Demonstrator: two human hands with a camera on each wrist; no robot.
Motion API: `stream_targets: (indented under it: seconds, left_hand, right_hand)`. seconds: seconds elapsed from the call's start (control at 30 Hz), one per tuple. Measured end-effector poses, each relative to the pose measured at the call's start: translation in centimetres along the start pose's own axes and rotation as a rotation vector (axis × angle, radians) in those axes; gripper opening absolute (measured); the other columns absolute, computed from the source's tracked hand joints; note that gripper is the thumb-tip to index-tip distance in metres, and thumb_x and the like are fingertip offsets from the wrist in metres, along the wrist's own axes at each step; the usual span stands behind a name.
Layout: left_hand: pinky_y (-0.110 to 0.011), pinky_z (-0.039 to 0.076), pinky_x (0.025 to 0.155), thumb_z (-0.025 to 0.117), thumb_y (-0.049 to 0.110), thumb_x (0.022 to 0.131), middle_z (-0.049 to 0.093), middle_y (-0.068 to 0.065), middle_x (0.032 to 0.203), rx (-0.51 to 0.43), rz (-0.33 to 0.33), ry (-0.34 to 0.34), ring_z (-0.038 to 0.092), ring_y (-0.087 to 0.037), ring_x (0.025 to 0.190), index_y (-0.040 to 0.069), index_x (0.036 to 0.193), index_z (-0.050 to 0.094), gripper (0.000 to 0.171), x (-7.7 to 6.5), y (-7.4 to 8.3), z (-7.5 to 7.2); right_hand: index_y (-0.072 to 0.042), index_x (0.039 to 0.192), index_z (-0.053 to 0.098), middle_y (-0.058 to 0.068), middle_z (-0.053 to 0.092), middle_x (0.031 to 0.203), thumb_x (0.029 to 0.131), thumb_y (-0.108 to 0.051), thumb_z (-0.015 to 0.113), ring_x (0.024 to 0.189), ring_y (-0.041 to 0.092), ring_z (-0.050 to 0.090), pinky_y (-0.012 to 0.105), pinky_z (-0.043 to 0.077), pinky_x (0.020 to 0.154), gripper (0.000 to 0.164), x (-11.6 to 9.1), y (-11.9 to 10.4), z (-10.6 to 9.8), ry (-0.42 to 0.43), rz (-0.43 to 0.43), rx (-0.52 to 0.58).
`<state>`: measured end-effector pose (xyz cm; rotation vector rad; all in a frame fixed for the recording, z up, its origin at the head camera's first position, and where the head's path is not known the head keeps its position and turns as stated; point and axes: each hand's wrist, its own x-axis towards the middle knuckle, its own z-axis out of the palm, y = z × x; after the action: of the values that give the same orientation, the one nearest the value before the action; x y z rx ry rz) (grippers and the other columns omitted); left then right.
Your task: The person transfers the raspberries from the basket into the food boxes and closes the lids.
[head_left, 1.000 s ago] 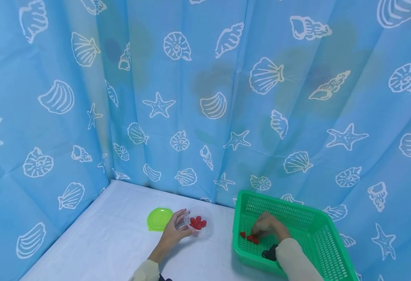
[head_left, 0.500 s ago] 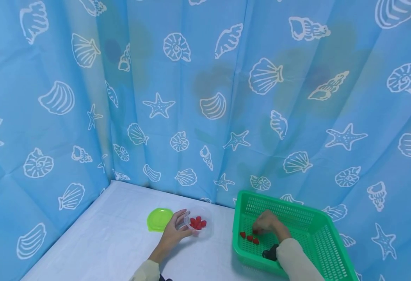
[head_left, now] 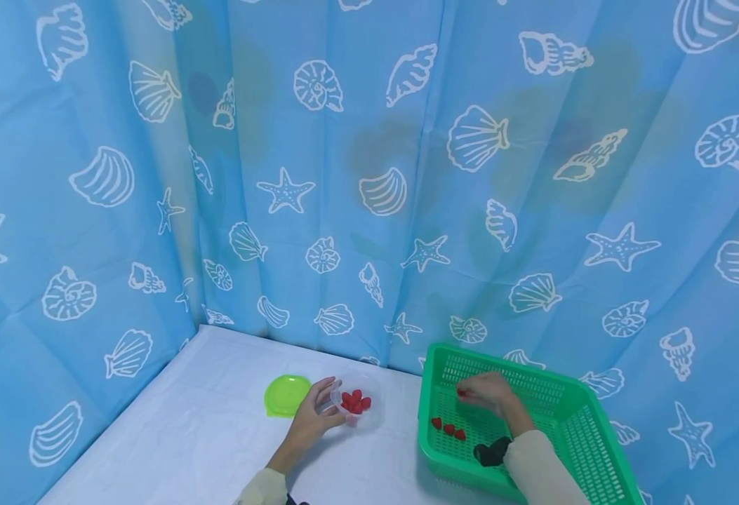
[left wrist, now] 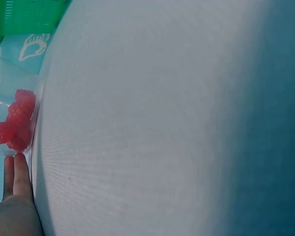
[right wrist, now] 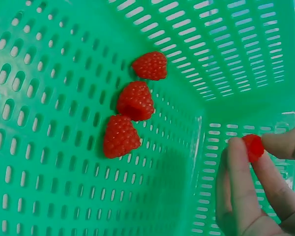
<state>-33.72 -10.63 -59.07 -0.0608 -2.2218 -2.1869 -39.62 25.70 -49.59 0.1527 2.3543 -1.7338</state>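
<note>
In the head view my left hand (head_left: 309,421) holds the side of a clear plastic container (head_left: 374,414), thumb in front and fingers behind. Several red raspberries (head_left: 355,402) lie inside it. The left wrist view shows fingertips (left wrist: 20,164) against the container's wall (left wrist: 10,73). Over the green basket (head_left: 429,414), my right hand (head_left: 489,393) pinches a raspberry (right wrist: 254,147) between thumb and fingers, raised above the basket floor. Three more raspberries (right wrist: 135,101) lie in a row on that slotted floor, to the left of the hand in the right wrist view.
A lime-green lid (head_left: 285,395) lies on the white-covered table (head_left: 173,428), left of the container. Behind the table hangs a blue curtain (head_left: 344,210) printed with shells. The basket's walls rise around the right hand.
My right hand has lifted a raspberry off the basket floor, away from the row of three, and moved slightly up and back. The left hand and container have stayed in place.
</note>
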Motion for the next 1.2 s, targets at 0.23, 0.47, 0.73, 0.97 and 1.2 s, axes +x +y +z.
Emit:
stream_targets:
  seconds: [0.23, 0.47, 0.73, 0.97, 1.2]
  left_hand:
    - [-0.042, 0.048, 0.098, 0.085, 0.024, 0.075, 0.046, -0.009, 0.147, -0.01, 0.009, -0.001, 0.044, -0.035, 0.133, 0.014, 0.147, 0.037, 0.087, -0.2, 0.2, 0.0]
    - [-0.042, 0.047, 0.099, 0.083, 0.022, 0.079, 0.045, -0.009, 0.148, 0.014, 0.011, -0.002, 0.044, -0.034, 0.134, 0.016, 0.147, 0.037, 0.083, -0.4, 0.2, -0.2]
    - [-0.043, 0.045, 0.101, 0.082, 0.021, 0.079, 0.045, -0.007, 0.148, 0.025, 0.019, 0.0, 0.04, -0.034, 0.136, 0.016, 0.148, 0.037, 0.082, -0.4, 0.3, -0.3]
    - [-0.043, 0.046, 0.101, 0.083, 0.022, 0.079, 0.045, -0.008, 0.148, -0.009, 0.015, -0.014, 0.043, -0.035, 0.134, 0.015, 0.148, 0.037, 0.083, -0.2, 0.3, -0.4]
    - [-0.043, 0.046, 0.101, 0.083, 0.021, 0.078, 0.046, -0.008, 0.148, -0.01, 0.017, -0.013, 0.042, -0.035, 0.135, 0.016, 0.147, 0.038, 0.082, -0.1, 0.1, -0.2]
  right_hand:
    - [0.016, 0.121, 0.058, 0.028, 0.063, 0.116, 0.093, -0.005, 0.063, 0.104, 0.035, 0.066, 0.05, 0.05, 0.095, 0.036, 0.0, -0.7, -0.4, 0.017, -0.095, -0.031]
    - [0.003, 0.119, 0.066, 0.016, 0.068, 0.112, 0.092, -0.017, 0.068, 0.102, 0.03, 0.065, 0.049, 0.053, 0.088, 0.033, -0.9, -3.4, 0.1, 0.12, -0.335, -0.225]
    - [-0.006, 0.112, 0.072, 0.008, 0.072, 0.104, 0.087, -0.02, 0.075, 0.098, 0.024, 0.067, 0.037, 0.057, 0.081, 0.028, -2.3, -6.9, 2.9, 0.19, -0.553, -0.319]
    - [-0.009, 0.108, 0.075, 0.005, 0.073, 0.1, 0.086, -0.013, 0.075, 0.094, 0.022, 0.069, 0.035, 0.059, 0.078, 0.022, -3.1, -8.9, 7.2, 0.166, -0.618, -0.309]
    - [-0.007, 0.106, 0.074, 0.005, 0.072, 0.099, 0.085, -0.009, 0.076, 0.094, 0.023, 0.068, 0.034, 0.058, 0.079, 0.022, -4.1, -9.4, 12.1, 0.142, -0.649, -0.31]
